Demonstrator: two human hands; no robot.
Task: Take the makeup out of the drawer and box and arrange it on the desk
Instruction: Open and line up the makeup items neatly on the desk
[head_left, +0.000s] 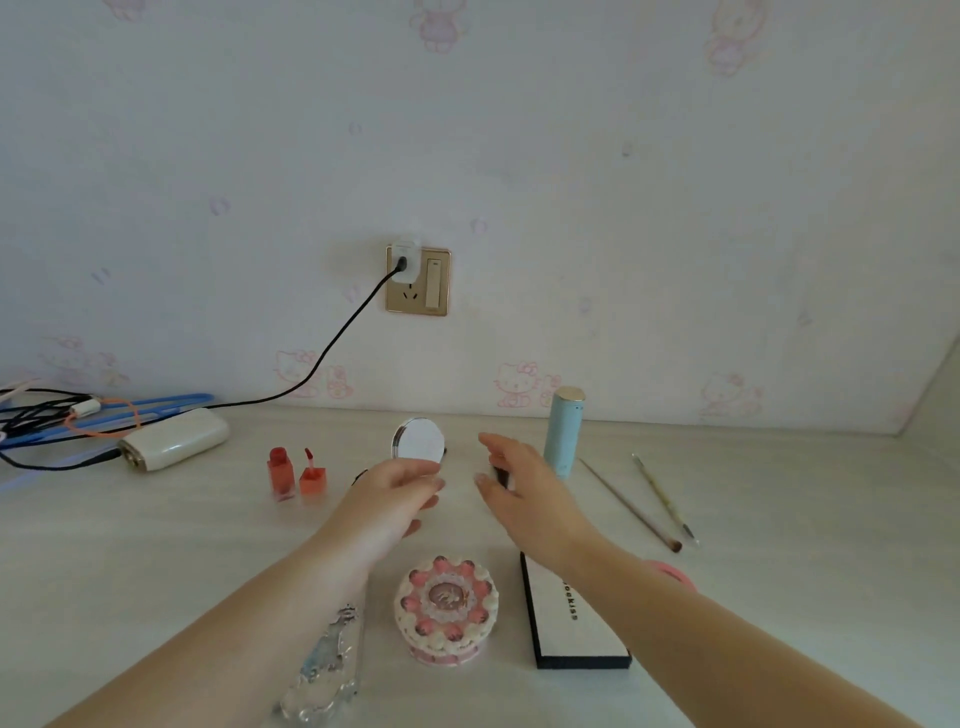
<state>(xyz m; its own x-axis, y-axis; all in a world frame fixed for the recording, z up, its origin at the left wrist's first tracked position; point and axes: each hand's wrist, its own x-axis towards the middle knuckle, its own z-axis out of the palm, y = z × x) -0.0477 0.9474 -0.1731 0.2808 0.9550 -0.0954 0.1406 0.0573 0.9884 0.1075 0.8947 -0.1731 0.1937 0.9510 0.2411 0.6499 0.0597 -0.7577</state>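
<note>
A round compact stands open at the back middle of the desk, its mirror lid upright. My left hand curls over the compact's dark base and hides most of it. My right hand hovers just to the right with fingers spread; a small dark item shows between thumb and fingers, not gripped. Laid out on the desk are a red lip gloss bottle with its applicator cap beside it, an upright light blue tube, two thin brushes, a cake-shaped round box and a white palette.
A clear ornate case lies under my left forearm. Something pink peeks from behind my right forearm. A white power bank and tangled cables fill the back left. A black cord runs up to the wall socket.
</note>
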